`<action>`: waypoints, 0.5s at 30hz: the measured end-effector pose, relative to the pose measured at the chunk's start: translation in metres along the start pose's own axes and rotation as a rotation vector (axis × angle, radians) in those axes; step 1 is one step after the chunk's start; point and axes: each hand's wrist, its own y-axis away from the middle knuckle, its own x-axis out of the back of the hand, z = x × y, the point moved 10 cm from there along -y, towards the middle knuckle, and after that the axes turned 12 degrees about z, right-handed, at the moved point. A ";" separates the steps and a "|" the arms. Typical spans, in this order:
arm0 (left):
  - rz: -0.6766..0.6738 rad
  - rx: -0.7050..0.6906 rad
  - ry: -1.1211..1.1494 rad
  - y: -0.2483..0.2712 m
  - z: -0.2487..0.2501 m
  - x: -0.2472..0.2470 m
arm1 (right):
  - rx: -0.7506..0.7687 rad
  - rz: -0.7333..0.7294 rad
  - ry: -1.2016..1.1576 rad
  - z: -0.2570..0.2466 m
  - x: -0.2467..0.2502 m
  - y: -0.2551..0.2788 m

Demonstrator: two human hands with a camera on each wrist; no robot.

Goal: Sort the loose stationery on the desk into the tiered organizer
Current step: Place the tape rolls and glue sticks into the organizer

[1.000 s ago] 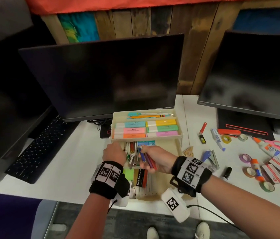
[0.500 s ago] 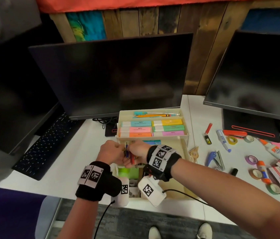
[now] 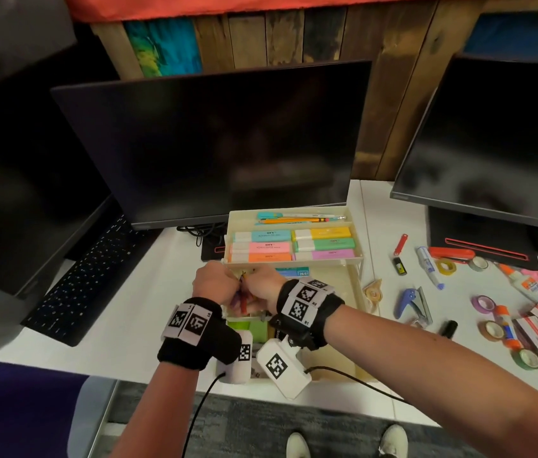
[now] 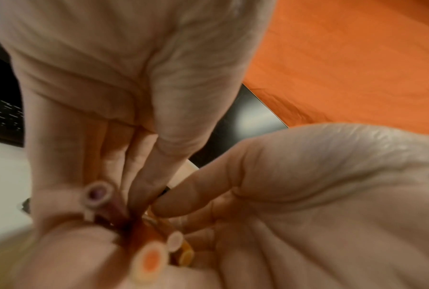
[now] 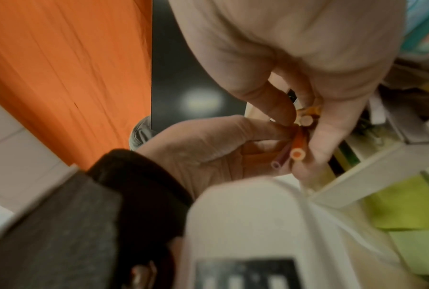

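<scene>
Both forearms reach toward twelve o'clock, wrists banded. The left hand (image 3: 214, 283) and right hand (image 3: 262, 287) meet knuckle to knuckle, fingers (image 4: 144, 176) curled and pinching inward, the right at three o'clock of the left.

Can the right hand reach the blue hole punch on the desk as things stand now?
Probably not at once. The right hand pinches a bundle of coloured pencils together with the left hand. The blue hole punch lies uncovered on the desk to its right, so the way looks free once the pencils go.
</scene>
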 end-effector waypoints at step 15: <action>0.102 0.031 -0.043 0.004 -0.011 0.005 | 0.188 0.103 0.044 -0.012 0.003 0.003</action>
